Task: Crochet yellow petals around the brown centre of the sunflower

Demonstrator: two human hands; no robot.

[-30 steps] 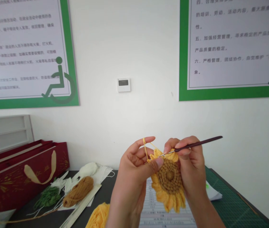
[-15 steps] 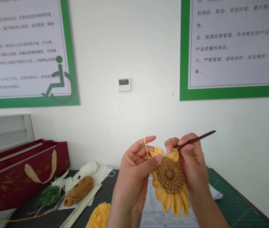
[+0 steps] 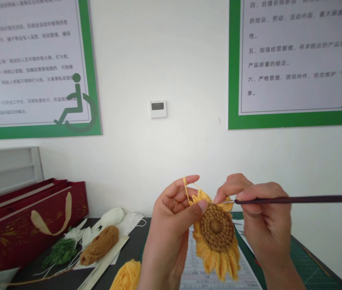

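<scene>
Head view: hands pinch crochet sunflower [image 3: 217, 237] and hook [image 3: 292, 199] above dark table [image 3: 68, 278].

Both hands are raised side by side at chest height. The left hand [image 3: 171, 219] has thumb pressed against bent middle fingers, index finger stretched out. The right hand [image 3: 264, 219] pinches thumb and index finger together, wrist angled down.
</scene>
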